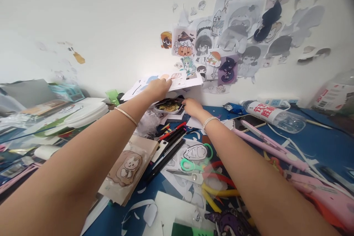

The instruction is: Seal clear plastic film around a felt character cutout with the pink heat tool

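- Well left of my left hand, a stack of white plates (85, 113) sits among loose papers.
- Nearer to me than my left hand lies a packet with a cat drawing (127, 169); just below that wrist is a crumpled clear bag (148, 122).
- My left hand (158, 90) grips the paper sheets (138, 87), thumb on top, lifted off the table in front of the wall.
- Under those sheets, between my two hands, is a shallow box (170, 107) with gold and dark contents too small to make out.
- Nearer to me than the box, between my forearms, lie pens (173, 145) and green-handled scissors (190, 164).
- My right hand (193, 107) touches the box's right edge; I cannot tell if its fingers close on it. I judge this step as holding the sheets clear while reaching the box; the next move seems to call for a sure hold on that rim, sheets high.
- Right of my right hand are a phone (251, 121) and a plastic bottle (276, 116).
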The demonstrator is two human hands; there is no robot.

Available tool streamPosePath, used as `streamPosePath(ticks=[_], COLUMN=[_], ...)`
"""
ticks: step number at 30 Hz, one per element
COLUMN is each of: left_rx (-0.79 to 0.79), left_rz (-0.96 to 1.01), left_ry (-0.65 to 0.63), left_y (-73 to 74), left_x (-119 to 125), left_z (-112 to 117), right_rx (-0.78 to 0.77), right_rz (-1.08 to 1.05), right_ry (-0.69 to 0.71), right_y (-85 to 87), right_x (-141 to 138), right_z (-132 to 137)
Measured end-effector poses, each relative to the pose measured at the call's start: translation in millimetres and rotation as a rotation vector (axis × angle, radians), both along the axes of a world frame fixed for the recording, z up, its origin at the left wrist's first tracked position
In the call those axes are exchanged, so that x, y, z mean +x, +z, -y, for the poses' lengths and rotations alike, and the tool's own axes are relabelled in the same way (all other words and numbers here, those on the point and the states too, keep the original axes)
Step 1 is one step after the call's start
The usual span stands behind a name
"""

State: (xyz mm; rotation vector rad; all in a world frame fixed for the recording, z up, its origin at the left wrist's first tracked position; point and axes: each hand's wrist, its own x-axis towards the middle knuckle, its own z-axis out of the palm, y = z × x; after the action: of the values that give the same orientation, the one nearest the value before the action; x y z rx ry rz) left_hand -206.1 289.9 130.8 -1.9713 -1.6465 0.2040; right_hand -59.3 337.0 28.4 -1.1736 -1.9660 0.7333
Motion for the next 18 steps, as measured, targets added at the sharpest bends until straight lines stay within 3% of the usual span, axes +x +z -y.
streamPosePath(ticks=[10,18], left_rx=[0.024,0.042], left_rz=[-0.021,-0.008], left_ry=[-0.005,0.027], left_y=[1.6,8.4], left_x=[-2,-1], left_z=[-4,-7], right_rx=[0.245,0.271], right_rz=[0.349,0.57], right_ry=[0.064,0.004], right_y=[3.6,-2.7], right_x=[-18,-19], right_z=[17,15])
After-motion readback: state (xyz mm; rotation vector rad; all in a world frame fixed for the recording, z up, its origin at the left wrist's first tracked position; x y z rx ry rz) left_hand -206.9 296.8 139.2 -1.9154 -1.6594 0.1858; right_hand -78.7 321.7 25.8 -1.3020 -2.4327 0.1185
